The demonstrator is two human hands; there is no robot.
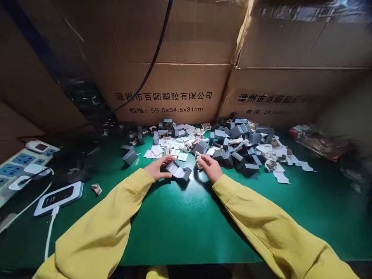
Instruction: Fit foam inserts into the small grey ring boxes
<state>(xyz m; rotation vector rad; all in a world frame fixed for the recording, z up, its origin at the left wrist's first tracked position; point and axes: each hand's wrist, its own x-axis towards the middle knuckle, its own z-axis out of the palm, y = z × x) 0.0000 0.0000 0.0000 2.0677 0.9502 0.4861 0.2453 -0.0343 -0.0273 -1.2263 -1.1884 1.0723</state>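
Observation:
My left hand [157, 169] grips a small open grey box [178, 170] with a pale lining, held just above the green table mat [186, 217]. To its right, my right hand [209, 166] pinches a small white item [198, 159] at the fingertips; I cannot make out what it is. Both arms wear yellow sleeves. A heap of small grey boxes [238, 149] lies just beyond my right hand. White paper slips [170, 145] are scattered beyond my left hand.
Large cardboard cartons [180, 58] wall off the back of the table. A power strip [20, 161], a phone on a white cable [58, 197] and a lone grey box [130, 156] lie at the left. A crumpled packet [316, 143] sits at the right.

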